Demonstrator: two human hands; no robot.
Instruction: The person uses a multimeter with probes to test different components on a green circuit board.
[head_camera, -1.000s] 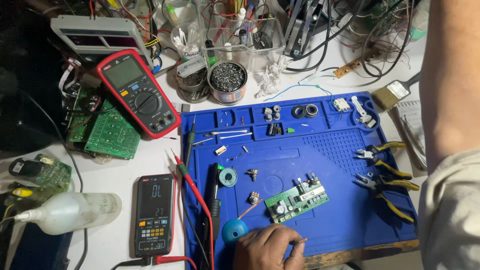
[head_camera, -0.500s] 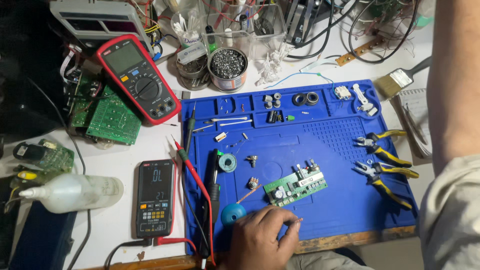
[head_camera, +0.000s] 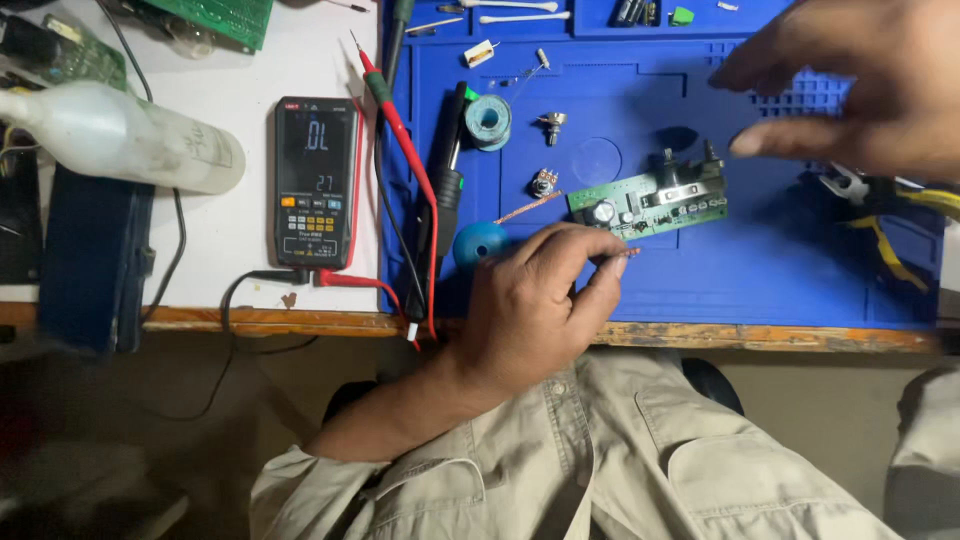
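Seen from the head camera looking down, the left hand (head_camera: 530, 310) rests on the near edge of a blue work mat (head_camera: 760, 270), its thumb and forefinger pinched in a close grip on a tiny pinkish part that is too small to identify, just below a small green circuit board (head_camera: 650, 203) lying flat at the middle of the mat. The right hand (head_camera: 860, 90) hovers blurred above the mat's right side, fingers spread open and holding nothing, over yellow-handled pliers (head_camera: 890, 205). Left of the mat on the white surface (head_camera: 240, 60) lie a black digital multimeter (head_camera: 315, 183) with its red probe (head_camera: 395, 130), and a blue ball (head_camera: 478, 243) sits beside the left hand.
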